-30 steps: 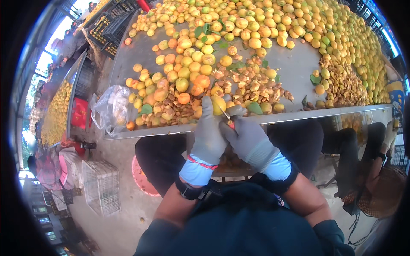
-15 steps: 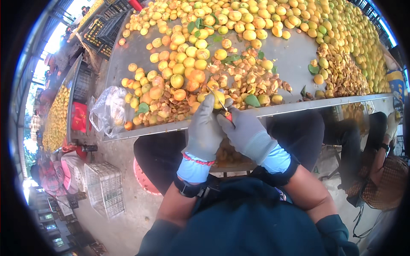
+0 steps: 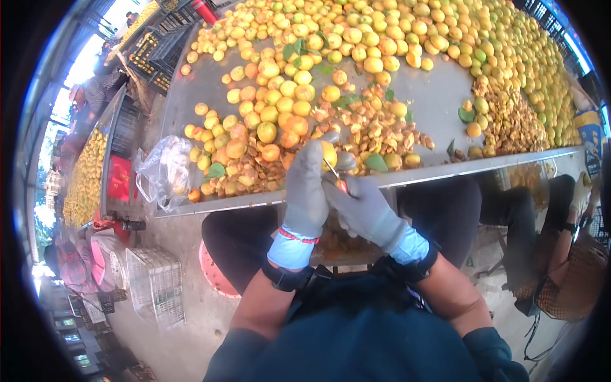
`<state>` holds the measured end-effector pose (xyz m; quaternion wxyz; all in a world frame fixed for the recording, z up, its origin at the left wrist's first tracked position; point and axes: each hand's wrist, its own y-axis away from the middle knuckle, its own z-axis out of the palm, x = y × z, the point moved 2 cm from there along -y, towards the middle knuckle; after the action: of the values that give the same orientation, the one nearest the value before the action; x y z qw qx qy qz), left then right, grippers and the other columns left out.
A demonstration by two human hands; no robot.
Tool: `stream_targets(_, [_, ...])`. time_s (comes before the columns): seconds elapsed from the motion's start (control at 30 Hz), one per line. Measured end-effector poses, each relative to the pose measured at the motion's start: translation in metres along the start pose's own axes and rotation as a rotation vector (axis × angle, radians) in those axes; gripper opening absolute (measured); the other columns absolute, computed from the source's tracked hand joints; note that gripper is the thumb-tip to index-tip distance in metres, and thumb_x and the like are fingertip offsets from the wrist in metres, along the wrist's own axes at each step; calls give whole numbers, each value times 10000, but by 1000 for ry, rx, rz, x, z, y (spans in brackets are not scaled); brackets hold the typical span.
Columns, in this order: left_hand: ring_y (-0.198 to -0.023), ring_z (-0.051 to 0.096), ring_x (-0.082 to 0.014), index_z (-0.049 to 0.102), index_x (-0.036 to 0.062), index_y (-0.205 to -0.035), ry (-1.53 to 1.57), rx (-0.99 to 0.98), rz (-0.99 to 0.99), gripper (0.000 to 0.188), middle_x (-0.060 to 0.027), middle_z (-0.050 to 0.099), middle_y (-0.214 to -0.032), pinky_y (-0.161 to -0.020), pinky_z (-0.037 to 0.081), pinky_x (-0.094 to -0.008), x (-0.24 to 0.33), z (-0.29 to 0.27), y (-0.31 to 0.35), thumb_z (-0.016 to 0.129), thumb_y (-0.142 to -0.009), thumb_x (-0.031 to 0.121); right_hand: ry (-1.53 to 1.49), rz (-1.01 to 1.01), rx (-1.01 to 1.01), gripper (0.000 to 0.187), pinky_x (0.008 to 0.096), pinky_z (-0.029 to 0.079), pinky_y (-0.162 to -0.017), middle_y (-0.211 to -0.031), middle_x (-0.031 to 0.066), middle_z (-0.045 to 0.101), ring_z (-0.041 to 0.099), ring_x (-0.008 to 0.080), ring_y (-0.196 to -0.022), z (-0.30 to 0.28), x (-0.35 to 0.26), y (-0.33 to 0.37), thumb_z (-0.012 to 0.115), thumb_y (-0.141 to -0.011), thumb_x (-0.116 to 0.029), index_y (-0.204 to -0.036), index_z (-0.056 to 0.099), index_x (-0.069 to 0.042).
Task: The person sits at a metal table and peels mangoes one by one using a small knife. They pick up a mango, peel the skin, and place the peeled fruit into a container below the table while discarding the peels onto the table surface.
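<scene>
My left hand (image 3: 307, 191), in a grey glove, grips a yellow, apricot-like fruit (image 3: 329, 155) above the near edge of the metal table (image 3: 439, 86). In my gloved right hand (image 3: 366, 207) is a small knife (image 3: 333, 171) with a red handle, its blade pointing up at the fruit. How deep the blade sits in the fruit cannot be made out. Around my hands lie cut fruit pieces (image 3: 385, 130), green leaves (image 3: 376, 163) and whole fruits (image 3: 266, 132).
A large heap of fruit (image 3: 407, 25) covers the far side. At the table's left corner rests a clear plastic bag (image 3: 165, 169). Below stand a white crate (image 3: 156, 280) and a pink basin (image 3: 213, 274). Another person's arm (image 3: 563, 254) shows at right.
My left hand has turned slightly around the fruit, and the right hand with the knife has shifted a little down and right. The blade now shows lower against the fruit.
</scene>
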<state>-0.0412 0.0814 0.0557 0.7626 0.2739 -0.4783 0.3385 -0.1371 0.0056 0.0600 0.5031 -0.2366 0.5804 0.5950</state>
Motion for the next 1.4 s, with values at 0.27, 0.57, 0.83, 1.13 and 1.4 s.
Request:
stream_targets(0.27, [-931, 666, -209, 503, -43, -1288, -535, -171, 473, 472, -141, 663, -1087, -830, 509, -322, 17, 9, 3, 601, -917, 233, -112, -320, 102, 296, 204, 316, -363, -497, -22, 491, 413, 51, -378, -37, -5, 48, 546, -978, -288, -866, 619, -23])
stream_targets(0.57, [-638, 625, -350, 551, 87, -1205, -1271, -398, 652, 645, -152, 623, -733, -570, 488, -426, 38, 4, 10, 604, -815, 598, -214, -488, 124, 162, 221, 439, -611, -798, -28, 585, 531, 55, -716, -12, -25, -4, 613, -943, -218, -965, 644, -60])
stream_targets(0.83, [-562, 616, -340, 587, 102, -1147, -1129, -354, 723, 633, -144, 614, -666, -511, 472, -426, 32, 7, 0, 589, -811, 638, -346, -405, 35, 343, 214, 436, -596, -784, -9, 597, 539, 52, -678, -5, -37, -4, 488, -1004, -359, -982, 602, -36])
stream_targets(1.13, [-841, 673, -298, 624, 60, -1150, -683, 80, 744, 349, -161, 677, -934, -724, 524, -361, 57, 49, 11, 577, -919, 317, -177, -692, 415, 243, 240, 427, -560, -713, -12, 596, 535, 69, -647, 8, -65, 8, 525, -958, -221, -853, 627, -27])
stream_targets(1.4, [-726, 597, -124, 612, 43, -1150, 42, -127, 39, 444, -56, 648, -949, -657, 499, -268, 48, 26, -4, 375, -1011, 392, -527, -524, 100, 311, 195, 390, -452, -689, -1, 586, 502, 53, -508, -9, -78, 16, 477, -1009, -267, -1025, 617, 11])
